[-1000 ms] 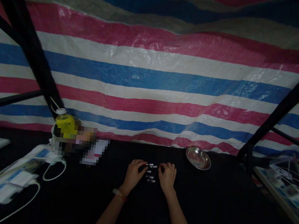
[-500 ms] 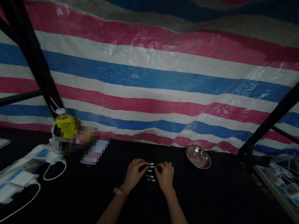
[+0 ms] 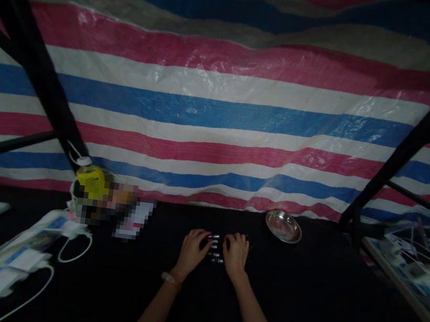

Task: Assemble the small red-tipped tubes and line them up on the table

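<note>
Several small shiny metal cylinders [image 3: 215,260] lie in a rough column on the black tabletop, between my two hands. My left hand [image 3: 194,248] is pinched at the left end of the topmost cylinder [image 3: 214,236], thumb and index finger close together around it. On the other side, my right hand [image 3: 235,252] has its fingers bent and drawn together beside the column; whether anything small is between the fingertips is hidden. Some dark small items [image 3: 249,245] show partly behind my right hand.
A shallow round metal dish [image 3: 283,226] stands at the back right. Power strips with white cables [image 3: 27,260] run along the left, near a yellow bottle [image 3: 92,179] and a pale packet [image 3: 136,219]. More wired strips [image 3: 414,272] lie far right.
My right fingertips have moved slightly right, away from the topmost cylinder, widening the gap between my hands. My left hand stays at its left end. The view has shifted slightly.
</note>
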A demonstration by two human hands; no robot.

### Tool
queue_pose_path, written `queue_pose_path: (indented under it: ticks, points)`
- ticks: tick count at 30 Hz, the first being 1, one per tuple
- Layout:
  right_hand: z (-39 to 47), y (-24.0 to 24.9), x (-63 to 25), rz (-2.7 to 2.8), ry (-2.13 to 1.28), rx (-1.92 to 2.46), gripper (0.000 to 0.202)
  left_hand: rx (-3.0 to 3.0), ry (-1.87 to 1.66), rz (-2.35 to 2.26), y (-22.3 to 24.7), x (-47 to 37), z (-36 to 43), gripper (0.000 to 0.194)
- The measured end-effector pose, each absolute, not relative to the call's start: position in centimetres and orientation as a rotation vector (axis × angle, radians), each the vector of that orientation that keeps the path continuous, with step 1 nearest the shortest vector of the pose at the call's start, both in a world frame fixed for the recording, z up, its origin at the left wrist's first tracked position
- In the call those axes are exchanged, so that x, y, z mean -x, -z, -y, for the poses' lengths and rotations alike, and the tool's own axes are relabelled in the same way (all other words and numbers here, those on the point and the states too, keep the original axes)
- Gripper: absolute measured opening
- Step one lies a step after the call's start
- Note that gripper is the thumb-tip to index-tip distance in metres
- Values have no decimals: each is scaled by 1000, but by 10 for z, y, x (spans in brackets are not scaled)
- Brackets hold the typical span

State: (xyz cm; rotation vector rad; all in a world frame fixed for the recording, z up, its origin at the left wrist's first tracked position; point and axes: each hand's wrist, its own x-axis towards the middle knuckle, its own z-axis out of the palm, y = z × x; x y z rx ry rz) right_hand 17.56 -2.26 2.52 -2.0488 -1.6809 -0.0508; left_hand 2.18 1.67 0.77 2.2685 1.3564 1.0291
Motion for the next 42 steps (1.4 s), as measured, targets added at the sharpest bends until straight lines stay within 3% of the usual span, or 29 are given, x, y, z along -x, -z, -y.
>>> queue_pose_path:
  ticks: [12, 42]
  points:
    - [19, -25, -163, 1717, 170, 2134, 19, -2129, -1099, -1185, 4, -27, -24, 24]
    - [20, -26, -164, 1727, 146, 2145, 24, -2530, -703, -1161, -16, -31, -7, 43]
